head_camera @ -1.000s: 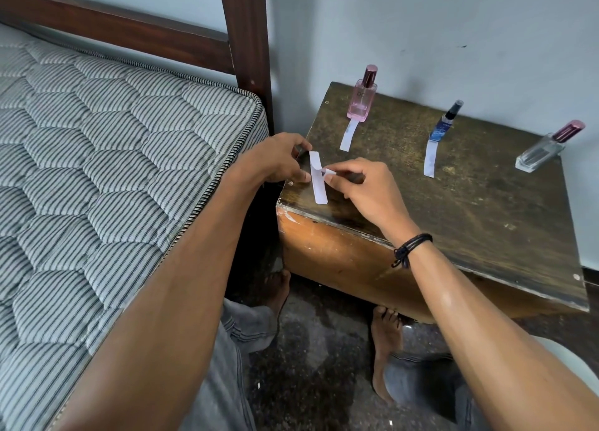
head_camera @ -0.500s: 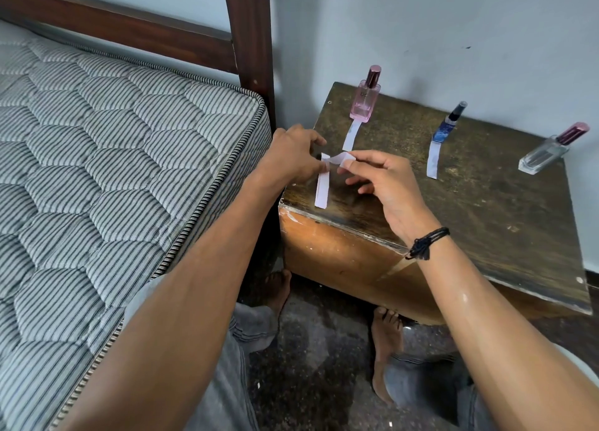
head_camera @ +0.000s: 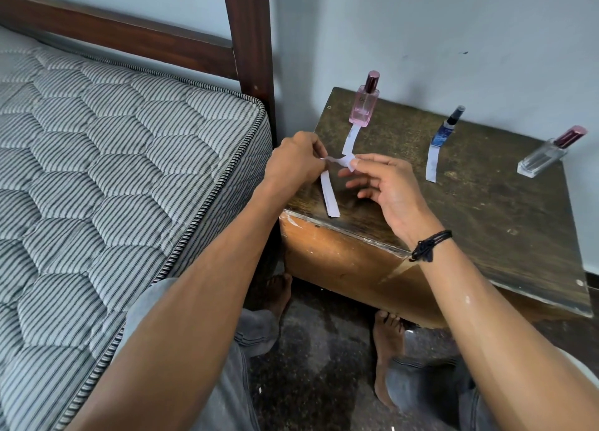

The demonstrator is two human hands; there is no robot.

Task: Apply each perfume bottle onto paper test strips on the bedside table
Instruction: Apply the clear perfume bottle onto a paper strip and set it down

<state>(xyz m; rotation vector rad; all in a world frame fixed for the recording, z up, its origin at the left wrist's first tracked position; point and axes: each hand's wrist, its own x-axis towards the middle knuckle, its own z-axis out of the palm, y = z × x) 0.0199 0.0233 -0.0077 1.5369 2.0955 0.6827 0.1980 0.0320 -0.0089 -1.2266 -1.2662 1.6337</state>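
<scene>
Nearest: bare feet and grey trousers on the dark floor (head_camera: 317,366), mattress (head_camera: 113,178) on the left, both forearms reaching forward to the tabletop (head_camera: 486,223).

Black cord bracelet (head_camera: 429,246) on the right wrist.

Left hand (head_camera: 293,163) and right hand (head_camera: 385,184) are over the tabletop's near-left corner, each pinching paper. Left grip: thumb and fingers pressed together on the top end of a white strip (head_camera: 330,197); the strip's long tail runs down toward the front edge, can't tell if it touches the wood. Right grip: thumb and index pinching a short white piece (head_camera: 343,161) that runs across to the left hand's pinch; other 3 fingers loosely spread below. Can't tell if the short piece and the long tail are 1 strip folded or 2 pieces.

Farther back, 3 bottles near the wall:
- pink bottle (head_camera: 364,106), upright, dark cap, back-left; a strip (head_camera: 351,139) runs from its base toward the hands.
- blue bottle (head_camera: 445,129), slim, middle; a strip (head_camera: 432,163) lies in front of it.
- clear bottle (head_camera: 544,156), reddish cap, far right; looks tilted, could be lens distortion.

Behind: dark wooden bedpost (head_camera: 249,41) and headboard rail, pale wall.
</scene>
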